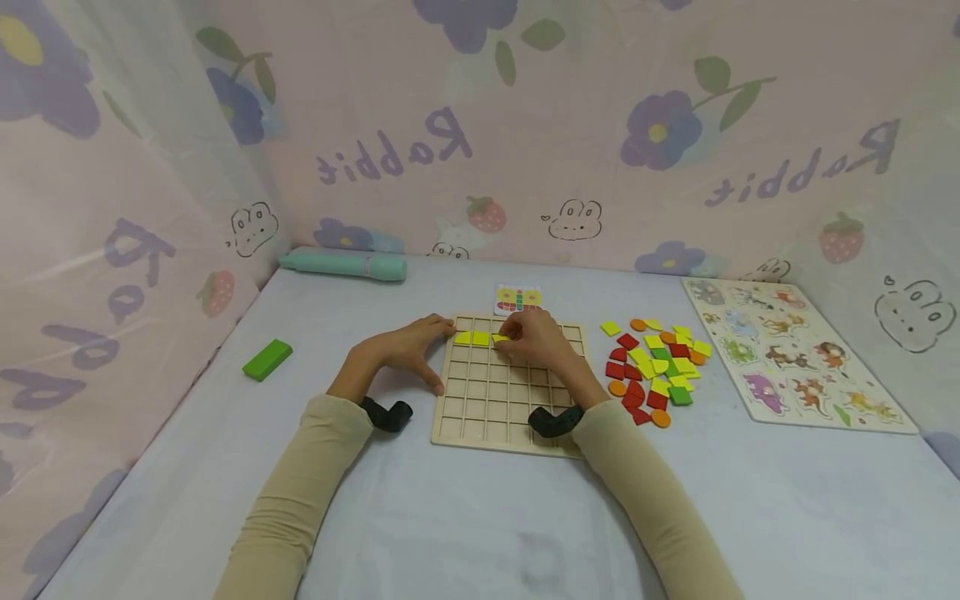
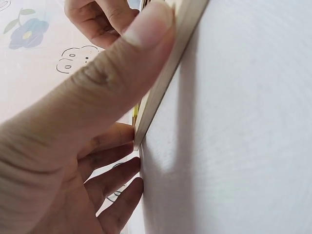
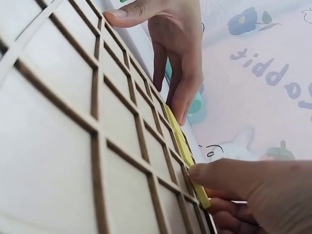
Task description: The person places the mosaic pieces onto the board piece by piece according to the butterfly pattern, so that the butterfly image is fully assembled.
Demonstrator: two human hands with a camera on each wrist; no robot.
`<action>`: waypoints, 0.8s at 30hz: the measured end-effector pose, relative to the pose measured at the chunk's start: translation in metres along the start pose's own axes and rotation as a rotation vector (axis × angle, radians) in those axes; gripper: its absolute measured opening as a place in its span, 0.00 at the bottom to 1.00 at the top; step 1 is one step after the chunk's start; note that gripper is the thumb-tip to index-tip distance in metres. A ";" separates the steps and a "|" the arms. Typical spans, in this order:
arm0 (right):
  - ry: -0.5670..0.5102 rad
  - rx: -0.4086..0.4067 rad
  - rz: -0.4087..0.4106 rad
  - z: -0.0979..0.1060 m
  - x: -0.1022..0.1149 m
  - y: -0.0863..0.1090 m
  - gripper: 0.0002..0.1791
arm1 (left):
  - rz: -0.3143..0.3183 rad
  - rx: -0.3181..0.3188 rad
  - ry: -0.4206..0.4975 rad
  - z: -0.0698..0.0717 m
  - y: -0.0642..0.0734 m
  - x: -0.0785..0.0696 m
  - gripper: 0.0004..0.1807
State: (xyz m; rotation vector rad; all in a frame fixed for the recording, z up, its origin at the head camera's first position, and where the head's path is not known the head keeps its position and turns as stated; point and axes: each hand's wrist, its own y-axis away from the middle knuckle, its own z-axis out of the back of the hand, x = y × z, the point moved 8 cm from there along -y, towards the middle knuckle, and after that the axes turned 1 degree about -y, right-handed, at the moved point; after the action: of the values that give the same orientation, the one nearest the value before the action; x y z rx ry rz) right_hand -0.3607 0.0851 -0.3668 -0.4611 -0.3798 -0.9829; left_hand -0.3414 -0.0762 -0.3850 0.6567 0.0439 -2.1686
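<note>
In the head view a wooden grid board (image 1: 465, 408) lies on the table, with a yellow quarter-round tile (image 1: 463, 338) and a yellow square tile (image 1: 482, 338) in its second row from the far edge. My left hand (image 1: 407, 346) rests at the board's far left corner. Its thumb touches the side edge (image 2: 168, 68), and the other fingers stretch to the corner. Between thumb and fingers my right hand (image 1: 534, 340) pinches another yellow tile (image 3: 201, 194), held at the same row beside the two. Its curled fingertips are partly hidden behind the thumb.
Right of the board lies a loose pile of red, yellow, green and orange tiles (image 1: 660, 367). Behind the board is a small pattern card (image 1: 518, 298). An animal puzzle board (image 1: 795, 354) lies far right, a green block (image 1: 267, 360) left, and a teal tube (image 1: 345, 265) at the back.
</note>
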 end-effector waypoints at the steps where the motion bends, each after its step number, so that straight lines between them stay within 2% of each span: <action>1: 0.002 -0.006 -0.007 0.000 0.000 0.000 0.12 | 0.004 0.001 0.000 0.000 0.000 0.000 0.57; 6: -0.012 -0.034 -0.044 -0.001 -0.003 -0.001 0.12 | -0.008 -0.001 0.003 0.000 0.001 0.000 0.57; 15: -0.026 -0.063 -0.036 -0.001 -0.006 -0.002 0.12 | -0.030 -0.006 -0.011 0.001 0.001 -0.001 0.56; 19: -0.055 -0.064 -0.023 0.006 -0.011 0.001 0.13 | -0.024 -0.004 -0.008 0.000 0.000 0.000 0.56; 24: -0.075 -0.085 -0.037 0.028 -0.034 0.014 0.13 | -0.018 -0.001 -0.004 0.000 0.000 0.001 0.56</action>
State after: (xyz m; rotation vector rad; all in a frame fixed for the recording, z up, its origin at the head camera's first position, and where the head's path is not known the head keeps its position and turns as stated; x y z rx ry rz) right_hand -0.3692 0.1307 -0.3631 -0.5707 -0.4162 -1.0222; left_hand -0.3419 -0.0763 -0.3858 0.6539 0.0488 -2.1869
